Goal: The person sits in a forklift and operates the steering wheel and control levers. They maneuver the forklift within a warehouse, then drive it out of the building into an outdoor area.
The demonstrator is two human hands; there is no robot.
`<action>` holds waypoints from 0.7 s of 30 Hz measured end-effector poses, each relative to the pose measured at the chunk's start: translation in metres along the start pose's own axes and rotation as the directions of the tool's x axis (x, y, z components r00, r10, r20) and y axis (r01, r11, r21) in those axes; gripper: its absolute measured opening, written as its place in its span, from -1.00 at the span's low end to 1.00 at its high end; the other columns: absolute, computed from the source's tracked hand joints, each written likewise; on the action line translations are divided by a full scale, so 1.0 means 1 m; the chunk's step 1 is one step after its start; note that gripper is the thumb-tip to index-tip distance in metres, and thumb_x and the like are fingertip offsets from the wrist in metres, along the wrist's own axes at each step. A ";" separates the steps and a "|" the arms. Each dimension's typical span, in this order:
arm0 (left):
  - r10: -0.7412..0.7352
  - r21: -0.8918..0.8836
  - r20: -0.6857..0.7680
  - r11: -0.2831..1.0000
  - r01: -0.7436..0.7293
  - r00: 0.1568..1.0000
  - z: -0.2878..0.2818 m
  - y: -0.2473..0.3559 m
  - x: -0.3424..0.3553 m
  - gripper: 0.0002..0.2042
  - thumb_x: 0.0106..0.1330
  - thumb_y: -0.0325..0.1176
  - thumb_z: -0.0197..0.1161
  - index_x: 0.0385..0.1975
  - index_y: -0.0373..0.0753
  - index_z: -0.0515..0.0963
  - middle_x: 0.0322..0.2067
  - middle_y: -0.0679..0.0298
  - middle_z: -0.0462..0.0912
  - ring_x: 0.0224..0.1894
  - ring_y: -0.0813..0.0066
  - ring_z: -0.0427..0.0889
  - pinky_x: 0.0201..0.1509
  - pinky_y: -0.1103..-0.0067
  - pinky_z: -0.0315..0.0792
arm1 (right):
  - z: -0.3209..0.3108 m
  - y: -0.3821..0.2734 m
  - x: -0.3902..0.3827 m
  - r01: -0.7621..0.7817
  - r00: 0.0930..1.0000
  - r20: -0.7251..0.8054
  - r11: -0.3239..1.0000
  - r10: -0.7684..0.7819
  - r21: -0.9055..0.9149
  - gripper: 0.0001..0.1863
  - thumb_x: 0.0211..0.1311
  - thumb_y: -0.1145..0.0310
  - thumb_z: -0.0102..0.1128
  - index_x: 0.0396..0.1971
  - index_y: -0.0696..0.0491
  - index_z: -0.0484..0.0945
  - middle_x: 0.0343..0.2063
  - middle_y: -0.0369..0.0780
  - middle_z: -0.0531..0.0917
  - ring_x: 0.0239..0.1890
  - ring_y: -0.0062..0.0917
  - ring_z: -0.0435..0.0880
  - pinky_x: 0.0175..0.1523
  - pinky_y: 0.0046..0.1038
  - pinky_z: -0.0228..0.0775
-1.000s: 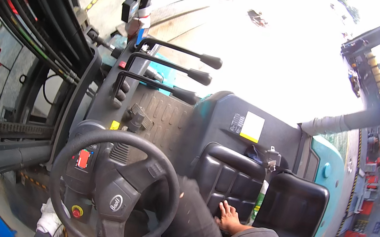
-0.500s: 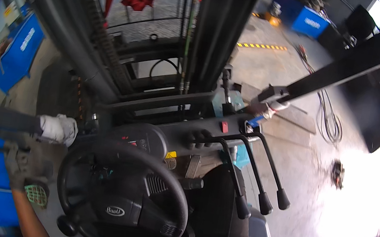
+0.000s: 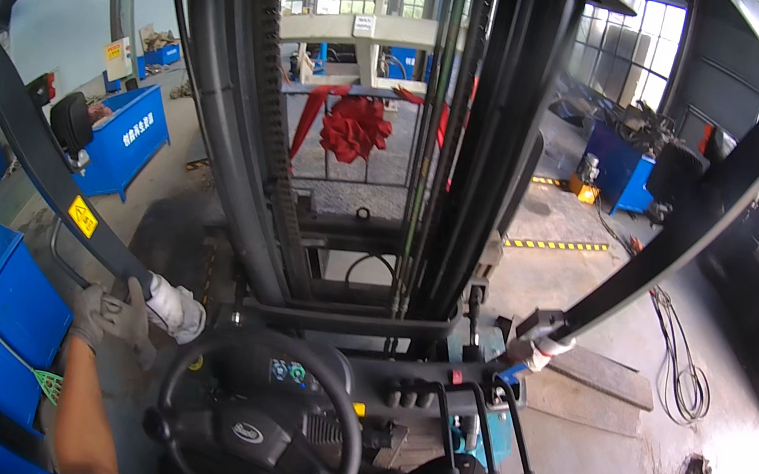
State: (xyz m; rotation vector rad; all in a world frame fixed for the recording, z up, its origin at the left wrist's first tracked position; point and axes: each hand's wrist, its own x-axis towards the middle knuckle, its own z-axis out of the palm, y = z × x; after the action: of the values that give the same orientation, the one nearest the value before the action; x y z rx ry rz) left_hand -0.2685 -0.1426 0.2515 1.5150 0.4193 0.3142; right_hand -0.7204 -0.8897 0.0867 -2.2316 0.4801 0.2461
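Fingers (image 3: 98, 307) of the left hand (image 3: 107, 316), in a grey work glove, are closed around the lower end of the slanting black cab pillar (image 3: 37, 162), just beside the white wrapping (image 3: 176, 309) where that pillar meets the dashboard — the bare forearm rises to it from the lower left edge. The right hand does not show in the view, so whether its fingers are open or closed cannot be told. Just right of the gloved hand sits the black steering wheel (image 3: 259, 429), apart from it, and further right a row of black control levers (image 3: 474, 447) with round knobs stands untouched. Ahead rises the forklift mast (image 3: 436, 146) with its chain and hoses; beyond it hangs a red bow (image 3: 355, 128) in the workshop. Blue bins (image 3: 5, 313) lie on the floor at the left — below and behind the gripping hand.
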 end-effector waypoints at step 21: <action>0.205 0.519 0.199 0.807 -0.281 0.958 -0.020 -0.020 -0.179 -0.58 0.51 -0.36 0.16 0.31 -0.37 0.51 0.04 0.04 0.75 0.08 0.23 0.72 0.20 0.41 0.55 | 0.009 0.010 -0.086 -0.240 0.968 0.058 0.969 0.244 -0.063 -0.56 0.46 0.10 0.16 0.21 -0.04 0.66 0.00 -0.09 0.78 0.04 -0.22 0.78 0.19 -0.18 0.58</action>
State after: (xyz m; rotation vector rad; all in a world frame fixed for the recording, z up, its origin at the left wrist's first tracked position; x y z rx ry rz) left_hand -0.4382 -0.2061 0.2444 2.1491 0.2084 0.3056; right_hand -0.8027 -0.8671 0.1022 -2.2099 0.7191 0.4635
